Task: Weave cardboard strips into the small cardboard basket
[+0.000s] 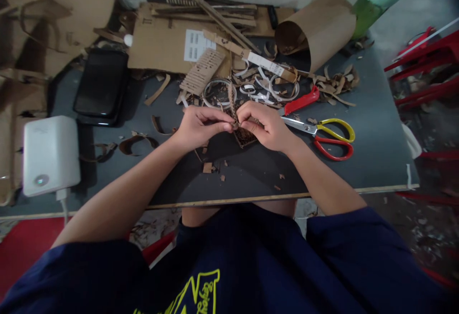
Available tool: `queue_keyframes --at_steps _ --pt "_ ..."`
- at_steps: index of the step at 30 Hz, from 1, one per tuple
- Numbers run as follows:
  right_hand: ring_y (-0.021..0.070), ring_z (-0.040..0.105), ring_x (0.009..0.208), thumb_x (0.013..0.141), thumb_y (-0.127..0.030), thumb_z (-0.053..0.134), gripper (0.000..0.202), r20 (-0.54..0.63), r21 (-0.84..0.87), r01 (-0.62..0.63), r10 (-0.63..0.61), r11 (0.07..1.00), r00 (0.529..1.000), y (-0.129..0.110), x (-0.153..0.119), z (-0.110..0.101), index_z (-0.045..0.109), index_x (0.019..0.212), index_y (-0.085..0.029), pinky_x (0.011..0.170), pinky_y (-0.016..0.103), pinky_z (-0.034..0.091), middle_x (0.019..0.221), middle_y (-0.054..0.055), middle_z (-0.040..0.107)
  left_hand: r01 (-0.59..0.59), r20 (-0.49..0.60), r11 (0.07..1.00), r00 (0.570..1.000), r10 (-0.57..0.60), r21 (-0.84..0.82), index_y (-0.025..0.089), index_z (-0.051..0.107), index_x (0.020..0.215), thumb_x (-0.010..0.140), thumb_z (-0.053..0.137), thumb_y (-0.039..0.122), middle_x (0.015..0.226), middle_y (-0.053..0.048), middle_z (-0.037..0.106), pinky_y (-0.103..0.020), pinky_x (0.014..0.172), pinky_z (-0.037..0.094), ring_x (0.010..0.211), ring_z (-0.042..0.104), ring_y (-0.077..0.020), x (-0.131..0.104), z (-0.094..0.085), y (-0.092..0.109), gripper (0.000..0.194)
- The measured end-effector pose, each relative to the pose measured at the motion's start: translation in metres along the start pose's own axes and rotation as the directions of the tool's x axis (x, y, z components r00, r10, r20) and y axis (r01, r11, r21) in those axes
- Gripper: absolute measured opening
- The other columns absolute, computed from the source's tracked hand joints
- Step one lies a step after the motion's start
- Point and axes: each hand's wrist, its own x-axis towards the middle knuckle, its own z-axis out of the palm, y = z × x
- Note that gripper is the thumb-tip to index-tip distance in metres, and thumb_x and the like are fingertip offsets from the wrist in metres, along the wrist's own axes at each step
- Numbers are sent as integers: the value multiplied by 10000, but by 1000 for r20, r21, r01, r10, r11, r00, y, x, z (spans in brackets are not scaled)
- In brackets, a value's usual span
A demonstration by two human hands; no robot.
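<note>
Near the middle of the dark table, my left hand point(204, 125) and my right hand point(263, 125) meet at a small brown cardboard piece point(232, 100), whose ridged strip stands up between them. Thumb and fingers of each hand are pinched together at its lower end. Below my fingertips lies a small square brown cardboard base point(244, 138), partly covered by my right hand. Scissors point(315, 132) with one yellow and one red handle lie right of my right hand, and a red-handled tool point(303, 101) is just above them.
A white device point(52, 156) with a cable and a black case point(101, 84) are at left. Flat cardboard point(158, 41), rolls of tape point(219, 93) and paper scraps cover the back. A cardboard tube point(322, 27) lies at back right. The table's front edge point(229, 202) is near my body.
</note>
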Motion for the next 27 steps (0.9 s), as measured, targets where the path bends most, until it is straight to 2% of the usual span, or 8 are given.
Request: queue_keyframes --at_steps 4,6,9,12,15,20,24,27 --pt "100 521 738 1018 -310 520 187 90 211 -89 71 973 993 -5 1 -4 562 874 -199 689 250 439 838 -5 568 106 89 987 991 -96 -119 184 795 827 687 889 489 744 -43 776 -242 656 623 637 731 -144 -1 1 1 349" --pt "100 542 746 978 -349 595 184 26 195 -112 109 974 994 -6 0 -2 591 887 -190 700 252 450 847 -3 597 101 55 990 994 -96 -99 172 784 841 694 882 498 744 -46 769 -239 661 620 654 730 -144 0 0 0 371" --pt "124 613 823 869 -380 741 241 -156 123 -164 182 979 971 -5 -3 8 647 972 -183 759 271 487 919 16 674 24 -28 999 999 -25 -24 162 753 859 692 878 513 810 -56 772 -233 712 618 731 735 -141 2 -1 -2 408" --pt "114 638 786 885 -358 717 194 -246 172 -227 265 959 932 -4 -5 20 672 974 -191 698 244 506 904 9 702 -47 -40 994 998 52 103 161 713 891 700 863 528 855 -58 762 -233 754 608 762 718 -127 2 0 -4 441" --pt "101 612 714 913 -334 662 146 -236 136 -255 282 957 930 -6 -6 25 673 910 -189 627 226 492 858 6 695 -72 -69 965 993 93 253 158 683 885 704 846 556 817 -46 736 -229 705 583 722 682 -118 0 3 -4 467" --pt "105 596 731 938 -291 621 108 -220 61 -223 231 973 948 -7 -4 23 644 907 -190 624 223 475 865 13 678 -66 -156 912 978 140 405 162 702 894 760 790 583 850 -53 746 -244 693 565 711 663 -123 -5 7 -2 451" --pt "93 554 722 956 -218 592 59 -144 34 -162 165 986 976 -2 -4 20 591 905 -189 638 222 451 860 5 626 -65 -127 883 982 139 464 173 726 879 833 729 564 870 -58 764 -249 722 564 750 687 -142 -6 7 0 393" --pt "90 539 712 968 -199 574 50 -84 31 -144 146 989 986 0 -5 16 576 919 -191 647 228 442 857 1 613 -124 -88 861 978 192 493 173 723 888 869 712 508 868 -54 768 -241 730 561 758 696 -139 -6 8 0 335"
